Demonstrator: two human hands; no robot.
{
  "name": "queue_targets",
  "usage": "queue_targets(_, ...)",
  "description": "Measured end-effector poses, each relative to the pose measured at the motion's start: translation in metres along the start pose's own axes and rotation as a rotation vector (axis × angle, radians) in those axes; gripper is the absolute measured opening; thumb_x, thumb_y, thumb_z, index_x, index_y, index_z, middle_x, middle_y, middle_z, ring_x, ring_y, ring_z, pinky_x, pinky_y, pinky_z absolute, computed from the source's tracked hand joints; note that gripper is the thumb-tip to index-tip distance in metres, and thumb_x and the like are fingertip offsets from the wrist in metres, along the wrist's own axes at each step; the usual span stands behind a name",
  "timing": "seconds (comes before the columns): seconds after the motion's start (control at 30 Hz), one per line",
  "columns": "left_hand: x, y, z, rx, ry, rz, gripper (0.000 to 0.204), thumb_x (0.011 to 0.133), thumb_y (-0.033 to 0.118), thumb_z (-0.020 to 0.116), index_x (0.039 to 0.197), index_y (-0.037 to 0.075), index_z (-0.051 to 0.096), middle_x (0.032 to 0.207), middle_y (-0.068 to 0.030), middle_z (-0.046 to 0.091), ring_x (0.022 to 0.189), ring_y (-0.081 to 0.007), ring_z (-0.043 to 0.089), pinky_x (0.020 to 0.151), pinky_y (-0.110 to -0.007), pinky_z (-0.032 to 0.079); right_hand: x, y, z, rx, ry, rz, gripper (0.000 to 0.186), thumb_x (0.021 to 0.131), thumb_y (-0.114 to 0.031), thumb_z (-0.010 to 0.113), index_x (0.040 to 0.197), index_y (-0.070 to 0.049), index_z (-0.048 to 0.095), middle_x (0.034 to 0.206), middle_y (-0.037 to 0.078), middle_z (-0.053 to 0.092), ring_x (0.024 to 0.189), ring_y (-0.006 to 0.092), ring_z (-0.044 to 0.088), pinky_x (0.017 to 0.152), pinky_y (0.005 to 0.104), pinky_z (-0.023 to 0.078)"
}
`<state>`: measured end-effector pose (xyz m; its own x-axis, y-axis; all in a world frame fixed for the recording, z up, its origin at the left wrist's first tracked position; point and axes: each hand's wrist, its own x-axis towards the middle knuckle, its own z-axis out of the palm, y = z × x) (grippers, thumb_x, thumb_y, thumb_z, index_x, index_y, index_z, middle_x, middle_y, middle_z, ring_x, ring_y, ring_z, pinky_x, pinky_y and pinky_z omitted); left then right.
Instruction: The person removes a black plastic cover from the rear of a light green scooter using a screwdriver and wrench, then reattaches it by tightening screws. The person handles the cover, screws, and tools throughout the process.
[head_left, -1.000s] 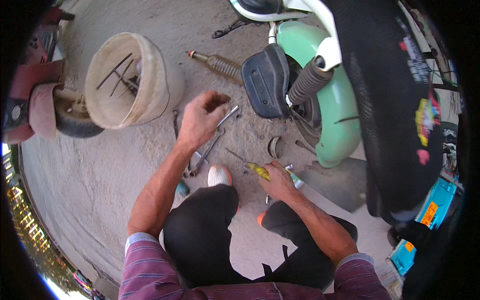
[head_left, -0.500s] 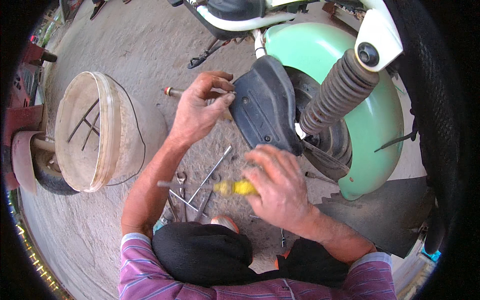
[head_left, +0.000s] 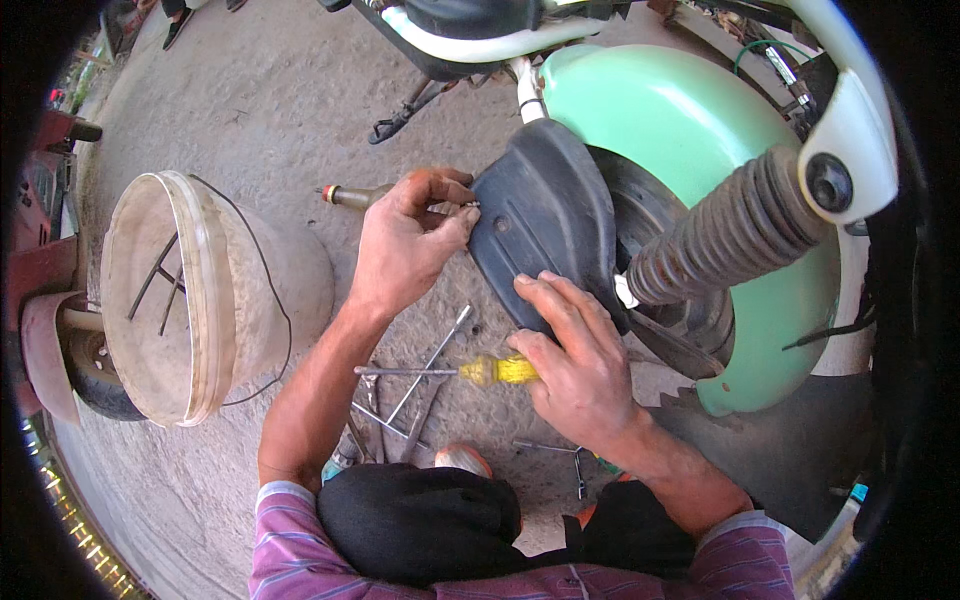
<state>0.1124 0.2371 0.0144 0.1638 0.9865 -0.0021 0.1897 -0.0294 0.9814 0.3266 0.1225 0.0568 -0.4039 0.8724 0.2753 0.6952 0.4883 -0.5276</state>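
Note:
A black plastic cover (head_left: pixel 545 205) sits beside the wheel under a mint-green fender (head_left: pixel 680 110). At its left edge, the thumb and forefinger of my left hand (head_left: pixel 410 235) pinch a small metal fastener (head_left: pixel 474 204), too small to make out fully. My right hand (head_left: pixel 585 365) holds a screwdriver (head_left: pixel 490 371) by its yellow handle, the shaft pointing left over the floor. The outstretched index and middle fingers of that hand rest against the cover's lower edge. Right of the cover runs a shock absorber (head_left: pixel 735 225) in a ribbed dark boot.
A whitish bucket (head_left: pixel 215 300) with dark rods inside stands tilted at left. Behind my left hand lies a bottle (head_left: pixel 350 196). Wrenches and a T-handle tool (head_left: pixel 430 365) lie on the concrete before my knees. A kickstand (head_left: pixel 405 118) juts out beyond the cover.
My right hand has come up against the cover's lower edge, screwdriver still in it. My left hand stays at the cover's left edge. The view has shifted slightly.

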Motion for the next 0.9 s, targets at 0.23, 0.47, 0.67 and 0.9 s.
queue_targets(0.23, 0.005, 0.002, 0.0, -0.119, -0.004, -0.08, 0.015, 0.09, 0.002, 0.076, 0.103, -0.002, 0.07, 0.114, -0.0043, 0.072, 0.087, -0.0071, 0.066, 0.077, -0.025, 0.056, 0.005, 0.005, 0.002, 0.106, -0.005, -0.017, 0.014, 0.079, -0.001, 0.071, 0.092, 0.001, 0.07, 0.136, 0.016, 0.067, 0.129, 0.0371, 0.061, 0.107, 0.051, 0.051)
queue_targets(0.47, 0.005, 0.0, 0.001, -0.095, 0.016, -0.05, 0.015, 0.091, 0.002, 0.075, 0.104, -0.002, 0.069, 0.113, -0.0039, 0.072, 0.088, -0.0065, 0.065, 0.079, -0.024, 0.055, 0.011, 0.009, 0.004, 0.189, -0.002, -0.016, 0.029, 0.063, 0.01, 0.072, 0.089, -0.002, 0.071, 0.131, 0.014, 0.07, 0.128, 0.0366, 0.064, 0.104, 0.0495, 0.054)
queue_targets(0.67, 0.003, -0.003, 0.001, -0.166, 0.028, -0.06, 0.015, 0.09, -0.001, 0.076, 0.104, -0.001, 0.069, 0.114, -0.0043, 0.071, 0.089, -0.0062, 0.065, 0.079, -0.022, 0.055, 0.013, 0.011, 0.003, 0.214, -0.019, -0.025, 0.026, 0.064, 0.008, 0.073, 0.088, -0.002, 0.07, 0.13, 0.014, 0.07, 0.128, 0.0367, 0.064, 0.103, 0.0495, 0.055)
queue_targets(0.9, 0.004, -0.005, 0.001, -0.152, 0.022, -0.047, 0.016, 0.091, 0.0, 0.077, 0.104, -0.001, 0.069, 0.115, -0.0041, 0.071, 0.088, -0.0056, 0.065, 0.078, -0.022, 0.055, 0.015, 0.011, 0.004, 0.214, -0.028, -0.016, 0.025, 0.065, 0.008, 0.073, 0.087, -0.002, 0.069, 0.13, 0.013, 0.07, 0.129, 0.0365, 0.063, 0.104, 0.0498, 0.054)
